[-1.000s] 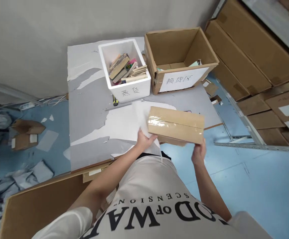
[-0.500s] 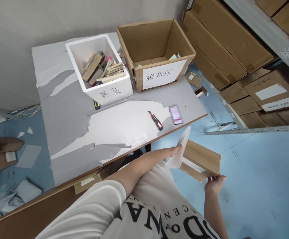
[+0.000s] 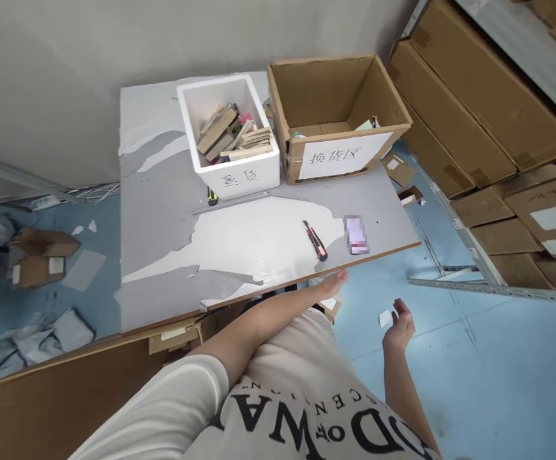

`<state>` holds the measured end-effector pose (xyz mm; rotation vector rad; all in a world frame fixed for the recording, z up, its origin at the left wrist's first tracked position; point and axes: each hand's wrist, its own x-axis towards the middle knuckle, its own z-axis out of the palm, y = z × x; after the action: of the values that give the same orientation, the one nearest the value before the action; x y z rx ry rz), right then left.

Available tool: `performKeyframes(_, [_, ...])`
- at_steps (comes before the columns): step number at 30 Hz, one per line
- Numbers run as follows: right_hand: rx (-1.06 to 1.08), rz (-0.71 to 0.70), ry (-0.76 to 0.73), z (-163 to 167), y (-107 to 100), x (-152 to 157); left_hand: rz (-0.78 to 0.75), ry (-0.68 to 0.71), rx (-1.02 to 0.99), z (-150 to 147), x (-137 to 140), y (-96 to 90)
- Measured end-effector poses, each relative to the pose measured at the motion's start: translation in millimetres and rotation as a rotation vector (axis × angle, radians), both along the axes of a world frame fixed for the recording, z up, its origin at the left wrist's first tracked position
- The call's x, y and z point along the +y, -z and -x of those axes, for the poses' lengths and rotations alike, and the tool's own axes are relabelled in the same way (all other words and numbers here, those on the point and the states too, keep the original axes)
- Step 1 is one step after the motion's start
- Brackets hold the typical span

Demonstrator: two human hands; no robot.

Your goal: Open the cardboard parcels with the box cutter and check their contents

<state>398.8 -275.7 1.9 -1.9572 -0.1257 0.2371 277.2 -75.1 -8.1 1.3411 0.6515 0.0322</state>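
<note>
My left hand [image 3: 334, 285] is just off the table's front edge, fingers stretched out and nothing in them. Below it, partly hidden by my forearm and body, shows a cardboard box [image 3: 331, 309] with a white label. To the right, my right hand [image 3: 399, 324] hangs over the blue floor, thumb apart and fingers loosely bent, holding nothing. Beside its thumb is a small white piece [image 3: 384, 318]; whether it lies on the floor or is falling I cannot tell. A red and black box cutter [image 3: 315, 241] lies on the table [image 3: 157, 198] near a blurred phone [image 3: 355, 235].
A white foam box [image 3: 239, 182] of books and a large cardboard box [image 3: 292, 160] stand at the table's back. Behind the foam box's front corner lies a yellow cutter [image 3: 212, 197]. Shelving [image 3: 479, 282] with cartons is on the right. Cardboard [image 3: 43, 252] and grey bags [image 3: 71, 329] lie on the left floor.
The cardboard box has left my right hand, and the white sheet is gone from my left. A labelled cardboard box now shows lower down, under my left hand. The view has shifted left.
</note>
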Motion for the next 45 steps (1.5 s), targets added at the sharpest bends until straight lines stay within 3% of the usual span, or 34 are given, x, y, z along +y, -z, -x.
performKeyframes(2, [-0.042,-0.043,-0.130,-1,1,40,-0.013,-0.107,-0.041,9,18,-8.4])
performKeyframes(5, [-0.076,-0.153,-0.272,2,-2,108,-0.066,-0.388,-0.195,34,51,-25.5])
performKeyframes(8, [-0.099,-0.289,-0.399,12,-13,174,-0.217,-0.684,-0.351,73,84,-43.9])
performKeyframes(13, [-0.080,-0.402,-0.684,43,-34,252,-0.511,-0.992,-0.423,147,114,-62.4])
performKeyframes(17, [-0.031,-0.436,-0.905,72,-42,287,-0.626,-1.212,-0.343,192,106,-60.5])
performKeyframes(24, [0.025,-0.463,-1.280,136,-37,332,-0.668,-1.602,-0.162,251,57,-52.2])
performKeyframes(30, [0.039,-0.467,-1.601,218,-42,345,-0.690,-1.863,-0.046,300,15,-53.1])
performKeyframes(36, [-0.008,-0.385,-1.854,304,-48,315,-0.731,-2.015,0.049,346,-35,-47.9])
performKeyframes(45, [0.016,-0.406,-2.131,445,-43,226,-0.776,-2.258,0.195,454,-184,-32.9])
